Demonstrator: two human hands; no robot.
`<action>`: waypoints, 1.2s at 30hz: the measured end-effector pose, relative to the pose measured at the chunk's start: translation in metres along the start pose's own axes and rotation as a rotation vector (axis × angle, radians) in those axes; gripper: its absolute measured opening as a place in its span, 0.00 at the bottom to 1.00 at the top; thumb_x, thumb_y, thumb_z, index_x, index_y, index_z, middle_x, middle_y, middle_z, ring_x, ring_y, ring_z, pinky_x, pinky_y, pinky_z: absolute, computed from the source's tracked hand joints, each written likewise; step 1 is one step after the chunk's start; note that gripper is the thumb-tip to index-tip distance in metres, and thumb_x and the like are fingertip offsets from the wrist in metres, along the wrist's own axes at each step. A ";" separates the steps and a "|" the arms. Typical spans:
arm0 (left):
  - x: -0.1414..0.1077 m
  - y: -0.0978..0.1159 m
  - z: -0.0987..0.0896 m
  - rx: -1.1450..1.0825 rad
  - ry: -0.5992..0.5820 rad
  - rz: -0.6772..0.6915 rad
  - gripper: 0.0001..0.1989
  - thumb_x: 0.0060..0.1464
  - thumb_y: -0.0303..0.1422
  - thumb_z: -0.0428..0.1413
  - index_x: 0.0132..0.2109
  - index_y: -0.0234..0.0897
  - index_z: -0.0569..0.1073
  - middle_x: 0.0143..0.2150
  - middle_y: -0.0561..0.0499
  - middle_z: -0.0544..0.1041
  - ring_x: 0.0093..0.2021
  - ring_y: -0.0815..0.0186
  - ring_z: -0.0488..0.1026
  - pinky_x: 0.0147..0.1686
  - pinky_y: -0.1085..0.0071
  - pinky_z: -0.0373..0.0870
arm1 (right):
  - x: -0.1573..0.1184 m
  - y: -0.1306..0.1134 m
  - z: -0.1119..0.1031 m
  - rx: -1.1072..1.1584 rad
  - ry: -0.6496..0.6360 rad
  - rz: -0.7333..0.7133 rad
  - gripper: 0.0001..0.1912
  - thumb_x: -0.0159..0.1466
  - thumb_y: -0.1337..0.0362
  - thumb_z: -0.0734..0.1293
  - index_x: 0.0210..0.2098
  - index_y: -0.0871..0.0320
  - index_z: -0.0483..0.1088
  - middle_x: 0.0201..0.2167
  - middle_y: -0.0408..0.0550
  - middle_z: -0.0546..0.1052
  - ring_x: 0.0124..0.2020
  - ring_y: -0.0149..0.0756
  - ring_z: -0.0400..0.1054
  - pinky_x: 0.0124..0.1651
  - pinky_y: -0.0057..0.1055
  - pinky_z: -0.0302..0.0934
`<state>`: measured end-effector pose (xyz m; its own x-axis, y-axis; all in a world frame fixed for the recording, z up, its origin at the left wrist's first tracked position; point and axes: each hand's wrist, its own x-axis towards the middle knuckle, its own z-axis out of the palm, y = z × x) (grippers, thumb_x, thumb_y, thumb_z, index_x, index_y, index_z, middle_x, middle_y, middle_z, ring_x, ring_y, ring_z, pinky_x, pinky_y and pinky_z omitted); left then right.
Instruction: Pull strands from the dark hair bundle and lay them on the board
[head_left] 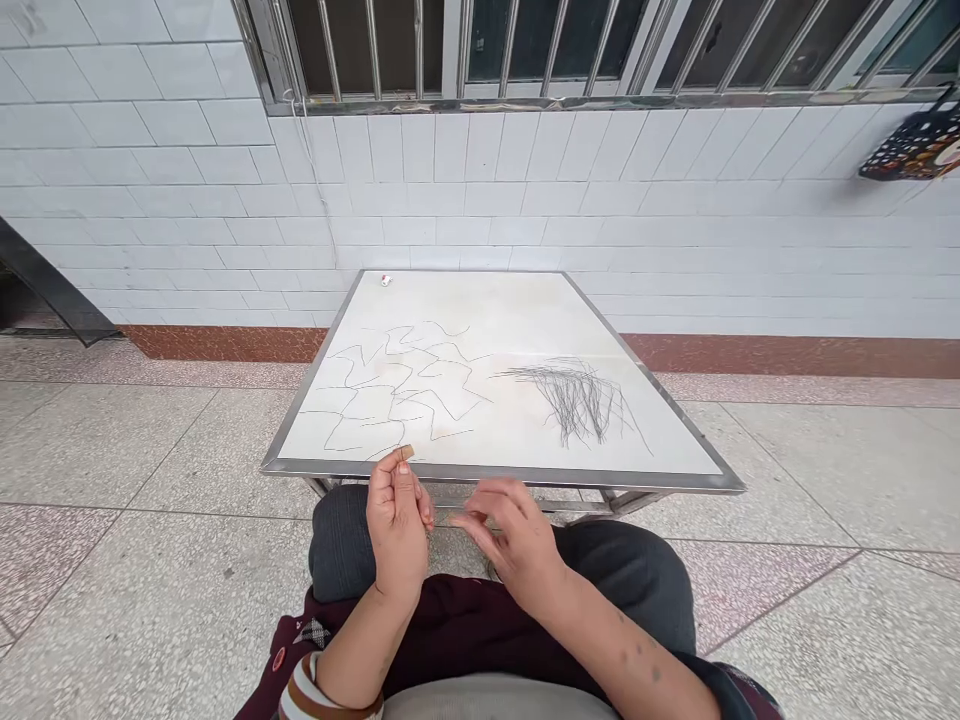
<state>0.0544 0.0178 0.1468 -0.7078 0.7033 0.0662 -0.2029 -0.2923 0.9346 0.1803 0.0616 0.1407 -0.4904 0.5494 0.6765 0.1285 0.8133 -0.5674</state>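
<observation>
Crooked, thin, dark wire-like strands (397, 392) lie left on the white, grey-edged tabletop (525, 310); straighter dark strands (581, 395) bunch right. Nearer, the left hand (397, 515) and right hand (521, 535) curl narrowly, contents unclear; light fingertip pressure should suit.

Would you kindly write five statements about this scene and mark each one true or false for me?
1. A dense cluster of thin dark strands lies on the right part of the white rectangular tabletop. True.
2. The small white-and-red object sits at the tabletop's near right corner. False: it sits near the far left corner.
3. The left hand and right hand are apart. True.
4. Both hands lie flat on the tabletop. False: they are held up with fingers bent.
5. Shiny metal bars cross the window above the white tiled wall. True.
</observation>
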 end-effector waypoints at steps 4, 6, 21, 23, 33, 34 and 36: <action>0.003 0.003 -0.001 0.008 0.030 0.024 0.14 0.58 0.43 0.51 0.46 0.40 0.68 0.22 0.61 0.58 0.16 0.77 0.55 0.15 0.80 0.55 | -0.014 -0.004 0.019 0.520 0.136 0.485 0.15 0.57 0.64 0.69 0.41 0.52 0.61 0.32 0.43 0.67 0.26 0.29 0.63 0.26 0.28 0.65; 0.002 0.004 -0.001 0.046 0.026 0.034 0.14 0.58 0.42 0.50 0.46 0.40 0.68 0.21 0.61 0.59 0.16 0.76 0.56 0.16 0.80 0.56 | -0.014 -0.007 0.025 0.731 0.041 0.617 0.15 0.57 0.61 0.69 0.41 0.52 0.62 0.31 0.41 0.67 0.23 0.27 0.62 0.23 0.25 0.63; -0.008 -0.004 0.001 0.160 -0.059 0.059 0.13 0.60 0.40 0.48 0.47 0.38 0.67 0.20 0.61 0.59 0.17 0.76 0.57 0.17 0.79 0.60 | -0.016 -0.006 0.034 0.989 -0.078 0.759 0.12 0.62 0.54 0.63 0.31 0.57 0.66 0.25 0.40 0.69 0.26 0.27 0.64 0.28 0.26 0.62; -0.007 -0.006 0.000 0.146 -0.084 0.055 0.14 0.60 0.40 0.48 0.49 0.39 0.66 0.22 0.60 0.62 0.19 0.75 0.61 0.20 0.78 0.64 | -0.015 -0.004 0.033 0.981 -0.046 0.763 0.11 0.63 0.55 0.63 0.32 0.56 0.65 0.26 0.40 0.69 0.26 0.27 0.64 0.29 0.26 0.61; -0.003 -0.008 -0.007 0.000 -0.143 -0.031 0.14 0.56 0.35 0.54 0.49 0.37 0.69 0.33 0.52 0.73 0.28 0.71 0.70 0.29 0.73 0.70 | -0.008 0.000 0.024 0.960 0.031 0.750 0.13 0.64 0.53 0.61 0.31 0.56 0.63 0.27 0.41 0.67 0.26 0.28 0.63 0.28 0.27 0.60; -0.003 -0.008 -0.007 -0.014 -0.150 -0.041 0.14 0.56 0.35 0.55 0.48 0.36 0.69 0.31 0.52 0.73 0.28 0.71 0.70 0.29 0.73 0.69 | -0.008 0.000 0.023 0.960 0.032 0.753 0.13 0.64 0.53 0.61 0.31 0.56 0.63 0.27 0.41 0.67 0.26 0.28 0.63 0.27 0.27 0.60; -0.004 -0.006 -0.005 -0.035 -0.156 -0.058 0.13 0.55 0.34 0.56 0.47 0.35 0.70 0.29 0.53 0.73 0.27 0.72 0.69 0.29 0.74 0.68 | -0.007 0.000 0.022 0.961 0.032 0.763 0.14 0.63 0.52 0.62 0.31 0.57 0.63 0.27 0.40 0.67 0.25 0.28 0.63 0.27 0.26 0.60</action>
<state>0.0545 0.0135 0.1391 -0.5812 0.8109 0.0686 -0.2655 -0.2686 0.9259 0.1651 0.0541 0.1257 -0.5445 0.8384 0.0234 -0.3216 -0.1830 -0.9290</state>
